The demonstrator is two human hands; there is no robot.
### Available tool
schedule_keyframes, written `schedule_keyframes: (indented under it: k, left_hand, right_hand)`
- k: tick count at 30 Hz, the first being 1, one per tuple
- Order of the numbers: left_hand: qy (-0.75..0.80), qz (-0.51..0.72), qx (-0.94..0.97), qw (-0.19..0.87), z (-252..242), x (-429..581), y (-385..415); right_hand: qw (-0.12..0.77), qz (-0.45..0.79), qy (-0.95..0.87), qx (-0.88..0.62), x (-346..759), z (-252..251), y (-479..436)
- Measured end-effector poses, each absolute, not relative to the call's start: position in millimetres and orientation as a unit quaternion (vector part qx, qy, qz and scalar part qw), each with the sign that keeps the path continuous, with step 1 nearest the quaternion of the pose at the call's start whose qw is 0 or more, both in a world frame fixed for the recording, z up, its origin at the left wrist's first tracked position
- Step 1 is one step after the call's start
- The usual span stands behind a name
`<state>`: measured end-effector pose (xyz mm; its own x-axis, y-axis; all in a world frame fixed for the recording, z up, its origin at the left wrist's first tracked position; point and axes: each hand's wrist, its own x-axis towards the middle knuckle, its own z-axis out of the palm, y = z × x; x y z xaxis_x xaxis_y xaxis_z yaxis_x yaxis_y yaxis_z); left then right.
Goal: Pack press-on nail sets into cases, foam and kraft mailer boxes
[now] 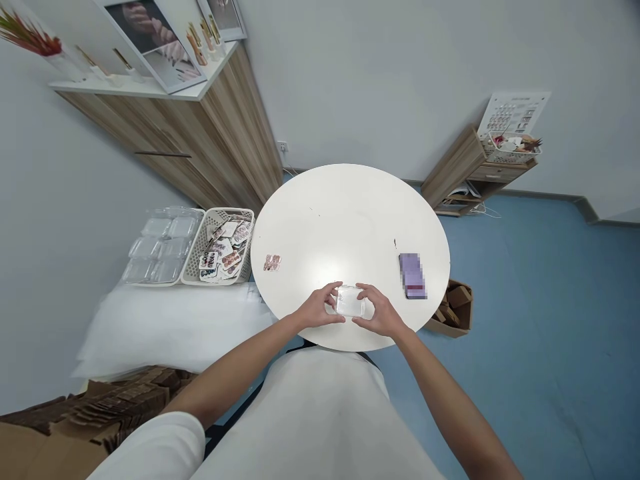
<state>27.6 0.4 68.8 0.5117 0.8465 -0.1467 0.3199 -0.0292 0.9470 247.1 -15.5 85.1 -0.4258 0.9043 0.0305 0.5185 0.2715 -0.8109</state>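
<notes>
Clear plastic forms the small rectangular box (pixel 349 303) that is held above the near part of a round white surface (pixel 345 207); whether the surface is touched by it cannot be told. Its left side is grasped by the left hand (pixel 320 309) and its right side by the right hand (pixel 379 313), with thumbs set toward the near edge and fingers toward the far one.

To the left, a small pinkish-brown nail card (pixel 273 263) is laid out, any print on it too small to be read. To the right, a purple rectangular item with a dark edge (pixel 413 275) is seen, its face blurred into blocks and any lettering obscured. Beside the surface, patterned cards (pixel 226 257) are heaped in a white perforated plastic basket (pixel 196 255). On the far right, rows of pictures and illegible print are carried by a white poster (pixel 515 110).
</notes>
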Motion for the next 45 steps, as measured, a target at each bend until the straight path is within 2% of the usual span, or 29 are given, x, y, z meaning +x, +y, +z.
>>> schedule_keyframes:
  k: [26,33,39,45]
  left_hand:
    - [0.392,0.308,0.589,0.635,81,36,12]
    - [0.378,0.349,0.549,0.659,65,52,46]
    - [0.386,0.328,0.54,0.672,53,52,45]
    - [0.373,0.308,0.533,0.694,64,44,47]
  right_hand:
    - [0.318,0.375,-0.744,-0.452,249,95,1]
    - [0.371,0.416,-0.677,-0.481,254,94,38]
    - [0.332,0.489,-0.664,-0.458,257,91,44]
    - [0.323,0.541,-0.619,-0.468,256,95,43]
